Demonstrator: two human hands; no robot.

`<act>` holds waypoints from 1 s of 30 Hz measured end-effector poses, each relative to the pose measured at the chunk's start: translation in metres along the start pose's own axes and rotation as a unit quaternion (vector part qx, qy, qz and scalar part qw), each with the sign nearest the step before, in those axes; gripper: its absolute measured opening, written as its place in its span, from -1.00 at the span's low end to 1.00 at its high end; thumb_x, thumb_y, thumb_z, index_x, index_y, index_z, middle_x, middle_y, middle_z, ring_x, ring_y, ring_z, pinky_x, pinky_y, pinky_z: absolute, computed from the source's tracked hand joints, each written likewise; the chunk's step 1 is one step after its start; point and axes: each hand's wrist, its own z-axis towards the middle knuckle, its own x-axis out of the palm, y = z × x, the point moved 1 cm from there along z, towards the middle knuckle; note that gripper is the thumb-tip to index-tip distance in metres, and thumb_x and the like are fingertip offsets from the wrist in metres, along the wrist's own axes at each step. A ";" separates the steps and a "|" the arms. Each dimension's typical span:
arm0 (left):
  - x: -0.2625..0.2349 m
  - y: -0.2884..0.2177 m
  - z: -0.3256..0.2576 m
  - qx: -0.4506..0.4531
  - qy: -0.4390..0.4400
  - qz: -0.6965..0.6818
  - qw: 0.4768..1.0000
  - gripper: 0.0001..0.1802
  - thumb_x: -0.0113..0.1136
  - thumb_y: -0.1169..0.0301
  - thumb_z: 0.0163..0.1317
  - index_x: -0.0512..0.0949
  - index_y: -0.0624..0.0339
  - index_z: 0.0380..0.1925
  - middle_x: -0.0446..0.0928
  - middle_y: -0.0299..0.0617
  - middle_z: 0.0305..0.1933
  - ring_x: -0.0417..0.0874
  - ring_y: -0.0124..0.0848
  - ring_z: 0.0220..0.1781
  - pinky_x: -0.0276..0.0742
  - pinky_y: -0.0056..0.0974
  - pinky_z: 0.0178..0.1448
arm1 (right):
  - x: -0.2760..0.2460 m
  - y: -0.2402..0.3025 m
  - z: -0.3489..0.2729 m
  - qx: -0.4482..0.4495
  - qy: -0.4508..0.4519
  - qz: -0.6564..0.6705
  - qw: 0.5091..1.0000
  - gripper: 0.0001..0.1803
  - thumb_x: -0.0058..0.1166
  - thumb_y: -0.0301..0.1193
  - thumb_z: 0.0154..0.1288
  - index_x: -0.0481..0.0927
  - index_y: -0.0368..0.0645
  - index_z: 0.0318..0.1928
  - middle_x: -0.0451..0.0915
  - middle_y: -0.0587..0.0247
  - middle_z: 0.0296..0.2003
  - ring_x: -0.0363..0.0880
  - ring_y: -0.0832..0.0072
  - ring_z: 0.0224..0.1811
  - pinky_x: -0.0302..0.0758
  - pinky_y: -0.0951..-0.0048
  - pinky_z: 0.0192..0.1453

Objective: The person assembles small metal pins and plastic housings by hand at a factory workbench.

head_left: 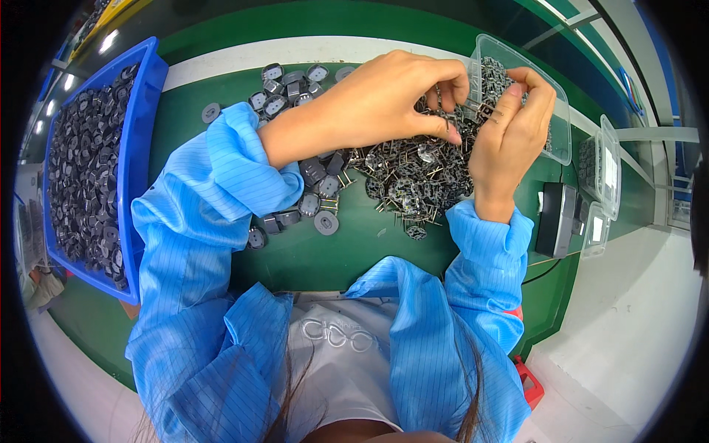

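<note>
A heap of small dark metal parts with thin pins (413,181) lies on the green table. Over its upper edge reaches my left hand (402,96), fingers curled and thumb held apart from them. Bits of metal show in that gap, but I cannot make out any grip on them. My right hand (511,129) is closed at the heap's right side, beside a clear plastic box (561,118) of similar small parts. Thin pins of a small metal part (481,111) stick out by its thumb; its other fingertips are partly hidden. Round grey plastic housings (310,171) lie around my left forearm.
A blue bin (148,103) full of grey housings stands at the left. One loose housing (326,223) lies near the front. At the right are a black box-shaped device (555,220) with a cable and more clear containers (607,166). A white strip (295,50) runs behind.
</note>
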 end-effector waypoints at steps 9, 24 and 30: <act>-0.004 0.002 -0.002 -0.090 0.034 -0.072 0.993 -0.75 0.32 0.59 -0.04 0.50 0.33 -0.33 0.59 -0.18 -0.28 0.60 -0.43 -0.38 0.55 -0.42 -0.45 | 0.001 -0.003 0.001 -0.004 -0.008 -0.007 1.000 -0.85 -0.19 -0.52 0.31 0.42 -0.24 -0.15 0.42 0.09 -0.28 0.49 0.18 -0.34 0.42 0.24 -0.33; 0.003 -0.021 -0.004 -0.162 0.123 -0.170 0.964 -0.60 -0.17 0.08 0.40 0.38 0.25 -0.20 0.40 -0.10 -0.46 0.43 -0.38 -0.42 0.35 -0.29 -0.37 | -0.001 0.021 -0.008 0.053 0.046 0.147 0.987 0.30 -0.48 0.60 -0.19 0.04 -0.21 0.35 0.32 0.21 -0.29 0.30 0.54 -0.57 0.30 0.51 -0.55; 0.011 -0.023 -0.005 -0.102 0.034 -0.168 0.980 -0.35 -0.11 -0.12 0.29 0.40 0.42 -0.37 0.38 0.09 -0.55 0.45 -0.21 -0.49 0.34 -0.17 -0.39 | -0.001 0.017 -0.012 -0.056 0.024 0.059 0.996 0.36 -0.55 0.66 -0.26 -0.04 -0.16 0.38 0.35 0.16 -0.21 0.35 0.57 -0.56 0.34 0.57 -0.54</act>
